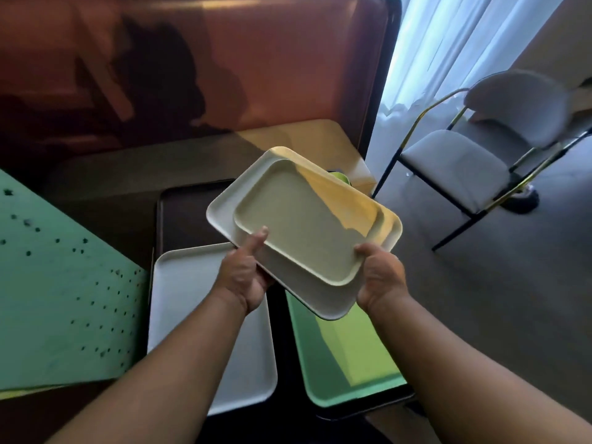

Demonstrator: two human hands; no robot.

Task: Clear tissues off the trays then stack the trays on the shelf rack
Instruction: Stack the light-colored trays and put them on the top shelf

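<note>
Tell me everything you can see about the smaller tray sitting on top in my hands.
The small tray is a pale cream-green rectangle with rounded corners and a low raised rim, plastic by its look. It is empty, with no tissue on it, and sunlight falls across its far corner. It rests tilted inside a larger white tray, both lifted above the table. The left hand presses a thumb on its near-left rim; the right hand grips the near-right corner.

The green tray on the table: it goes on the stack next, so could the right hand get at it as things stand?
Probably not yet. The right hand and left hand both grip the two stacked trays, which hang over part of the green tray.
</note>
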